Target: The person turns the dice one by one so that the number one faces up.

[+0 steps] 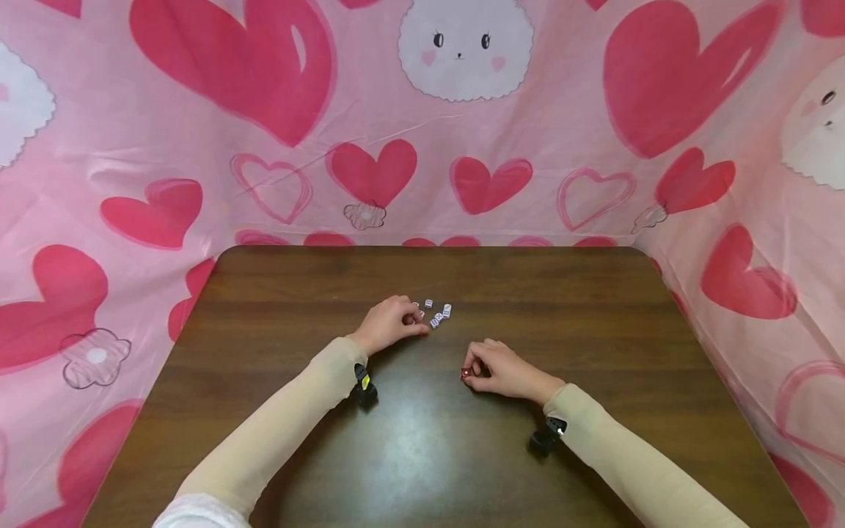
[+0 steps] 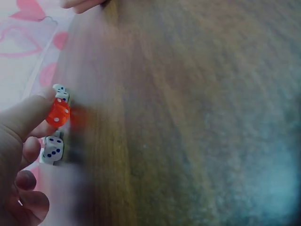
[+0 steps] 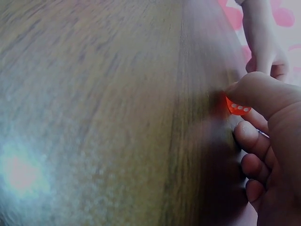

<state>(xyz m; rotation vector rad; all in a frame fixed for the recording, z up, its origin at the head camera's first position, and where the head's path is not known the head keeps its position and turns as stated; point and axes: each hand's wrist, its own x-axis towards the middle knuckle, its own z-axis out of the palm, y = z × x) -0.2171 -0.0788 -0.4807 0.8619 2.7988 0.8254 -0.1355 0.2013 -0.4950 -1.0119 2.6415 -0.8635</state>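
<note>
My left hand (image 1: 388, 323) pinches a translucent red die (image 2: 59, 113) with white pips between thumb and index finger, low over the table. In the head view that die is mostly hidden by the thumb. White dice (image 1: 447, 311) with dark pips lie just beyond the left fingertips. One white die (image 2: 53, 148) shows close beside the curled fingers in the left wrist view. To the right and nearer the body, my right hand (image 1: 511, 370) holds another red die (image 1: 466, 373) between thumb and index finger, close to the tabletop.
The brown wooden table (image 1: 568, 293) reaches back to a pink cloth (image 1: 436, 121) printed with hearts, which also hangs at both sides. Each wrist wears a small black camera (image 1: 367, 396). Light glares off the near middle of the tabletop.
</note>
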